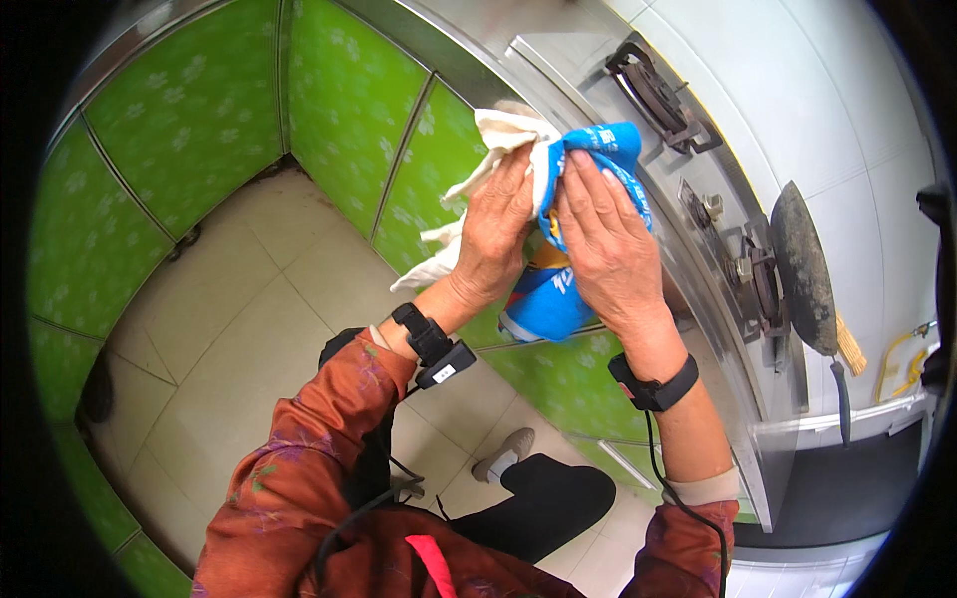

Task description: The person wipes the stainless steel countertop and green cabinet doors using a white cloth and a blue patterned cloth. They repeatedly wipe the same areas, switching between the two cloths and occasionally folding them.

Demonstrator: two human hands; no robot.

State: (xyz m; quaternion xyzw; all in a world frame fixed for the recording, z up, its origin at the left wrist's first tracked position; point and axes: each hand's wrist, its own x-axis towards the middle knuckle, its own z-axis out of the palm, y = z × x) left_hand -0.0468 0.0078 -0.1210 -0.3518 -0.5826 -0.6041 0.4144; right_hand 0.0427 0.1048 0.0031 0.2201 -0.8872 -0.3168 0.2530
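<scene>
My left hand [497,224] lies over a white cloth [508,131], whose loose ends hang out to the left. My right hand [609,232] presses with extended fingers on a blue printed cloth [605,142] just beside it. The two hands are close together at the front edge of a stainless steel stove counter [549,97]. Part of the blue cloth, with a yellow patch, hangs below between my wrists. Whether my left fingers close around the white cloth is hard to tell. My palms are hidden.
A gas burner with a pan support [658,97] stands beyond the cloths. Farther right, a blackened wok [804,269] leans by another burner [762,276], with a bamboo brush [850,345] behind it. Green floral cabinet doors [351,97] run below the counter. Yellow tubing [914,366] is at the far right.
</scene>
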